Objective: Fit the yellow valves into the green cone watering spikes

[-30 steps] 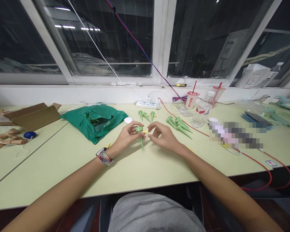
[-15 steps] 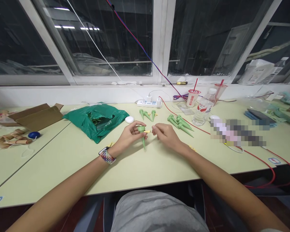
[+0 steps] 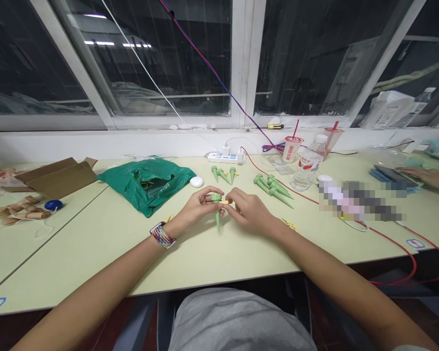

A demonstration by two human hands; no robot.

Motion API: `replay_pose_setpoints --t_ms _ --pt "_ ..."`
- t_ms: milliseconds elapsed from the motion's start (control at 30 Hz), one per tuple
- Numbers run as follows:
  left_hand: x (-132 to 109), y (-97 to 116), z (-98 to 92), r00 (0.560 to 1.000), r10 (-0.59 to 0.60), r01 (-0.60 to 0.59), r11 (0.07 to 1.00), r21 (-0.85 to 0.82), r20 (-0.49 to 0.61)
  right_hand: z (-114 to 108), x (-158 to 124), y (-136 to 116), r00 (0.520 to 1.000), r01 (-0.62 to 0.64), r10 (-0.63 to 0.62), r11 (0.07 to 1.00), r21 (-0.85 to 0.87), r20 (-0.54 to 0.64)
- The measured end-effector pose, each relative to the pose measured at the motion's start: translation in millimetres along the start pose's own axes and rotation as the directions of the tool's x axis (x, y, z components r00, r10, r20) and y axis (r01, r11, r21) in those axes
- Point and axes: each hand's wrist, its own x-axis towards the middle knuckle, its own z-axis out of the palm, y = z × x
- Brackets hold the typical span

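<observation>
My left hand (image 3: 194, 208) pinches the top of a green cone-shaped spike (image 3: 217, 214) that points down at the pale green table (image 3: 212, 253). My right hand (image 3: 248, 210) is closed on a small yellow piece (image 3: 224, 202) that sticks out of the spike's side. Three more green spikes (image 3: 223, 174) stand behind the hands. A pile of green spikes (image 3: 272, 185) lies to the right of them. A small yellow part (image 3: 289, 224) lies on the table by my right wrist.
A green plastic bag (image 3: 146, 182) lies left of the hands, with a white oval object (image 3: 196, 182) beside it. A power strip (image 3: 226, 157), a red-straw cup (image 3: 290, 148), a water bottle (image 3: 307, 168) and a red cable (image 3: 388, 241) are behind and right. Cardboard (image 3: 53, 176) lies far left. Another person's hand (image 3: 426, 176) rests far right.
My right hand has moved left and closed on the yellow piece at the spike. Another person's hand has come further into view at the far right.
</observation>
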Motion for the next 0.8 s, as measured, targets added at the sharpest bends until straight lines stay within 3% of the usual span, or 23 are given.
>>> replay_pose_setpoints --t_ms 67,167,233,333,433,633,800 --pt "0.7 -1.6 -0.2 1.0 -0.022 0.022 1.0 0.002 0.007 3.1 0.6 0.2 0.998 -0.041 0.04 0.999 0.033 0.04" --pt "0.7 -2.9 -0.1 0.999 -0.033 0.033 0.999 0.025 -0.017 6.0 1.0 -0.3 0.975 -0.202 0.183 0.966 0.16 0.123" --pt "0.0 -2.9 0.0 0.999 -0.037 0.037 0.999 0.0 0.007 5.8 0.4 -1.5 0.971 -0.231 0.217 0.96 0.159 0.101" --pt "-0.9 -3.0 0.7 0.997 -0.051 0.055 0.996 -0.073 0.06 4.0 -1.0 -3.6 0.992 -0.124 0.123 0.991 0.05 0.007" --pt "-0.8 -3.3 3.2 0.998 -0.043 0.049 0.993 -0.108 0.054 4.4 -1.3 -3.3 1.0 0.014 -0.014 0.998 -0.065 0.004" --pt "-1.7 -1.9 6.6 1.0 -0.026 0.026 0.998 -0.055 0.015 8.2 -3.6 0.5 0.999 -0.011 0.003 0.988 -0.154 -0.052" --pt "-1.3 -7.9 3.0 0.996 -0.059 0.075 0.963 -0.258 0.067 3.9 -1.7 2.4 0.979 0.162 -0.186 0.958 -0.237 -0.083"
